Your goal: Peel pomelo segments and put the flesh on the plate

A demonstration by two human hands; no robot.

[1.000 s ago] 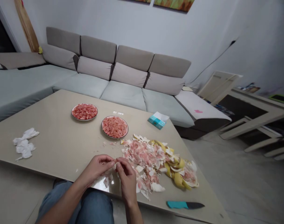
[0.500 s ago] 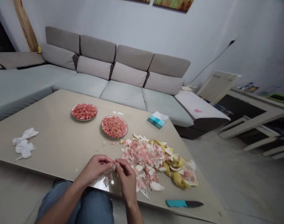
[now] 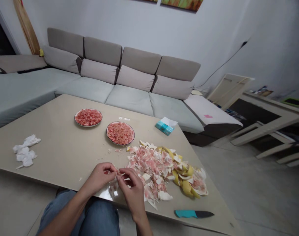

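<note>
Grey sectional sofa (image 3: 139,60) is running along the far wall (image 3: 115,19); two-part picture (image 3: 182,4) is hanging above, cropped. Pale floor (image 3: 228,177) is showing to the right. Glossy beige table (image 3: 58,141) is filling the space between sofa and your denim-covered knees (image 3: 100,218), its near edge catching light.

Clutter is crowding your right: pinkish membrane and white pith (image 3: 151,160) are spreading just beside your right hand (image 3: 134,188), curled yellow pomelo rind (image 3: 187,188) lying beyond. Turquoise-handled knife (image 3: 186,213) is lying near the table edge, dark blade pointing right. Two dark-rimmed plates, farther plate (image 3: 87,125) and nearer plate (image 3: 111,140), are holding heaped pink flesh (image 3: 120,132). Tissue pack (image 3: 165,127) is sitting far right; crumpled tissues (image 3: 26,150) are lying well apart, left.

Your left hand (image 3: 102,177) is meeting the right above the near edge, both sets of fingertips pinching a small pinkish pomelo piece (image 3: 118,171), mostly hidden.
</note>
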